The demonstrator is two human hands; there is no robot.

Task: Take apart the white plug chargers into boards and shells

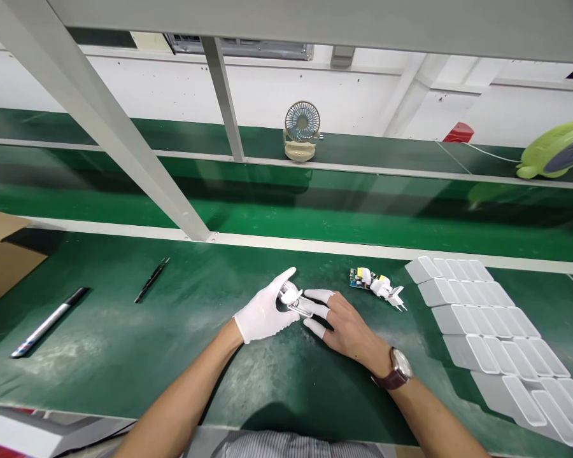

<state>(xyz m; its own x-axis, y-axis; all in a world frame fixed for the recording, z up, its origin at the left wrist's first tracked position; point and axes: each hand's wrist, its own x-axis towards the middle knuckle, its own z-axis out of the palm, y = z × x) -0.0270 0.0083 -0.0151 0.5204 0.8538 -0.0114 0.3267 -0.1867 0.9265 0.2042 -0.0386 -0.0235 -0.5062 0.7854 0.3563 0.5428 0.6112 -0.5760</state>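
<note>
My left hand [263,312], in a white glove, is closed around one side of a small white plastic charger part [293,296] above the middle of the bench. White covers sit on the fingertips of my right hand [337,320], which grips the other side of that part. My fingers partly hide it, so its full shape does not show. To the right of my hands lie circuit boards [361,278] with yellow and white components, and beside them a white plug piece [386,289] with metal prongs.
Rows of white plastic casings [482,318] stand at the right. Tweezers [151,280] and a marker pen [50,322] lie on the green bench [138,356] at left, near a cardboard box [4,254]. A metal post [124,137] rises behind; a small fan [302,130] sits on the shelf.
</note>
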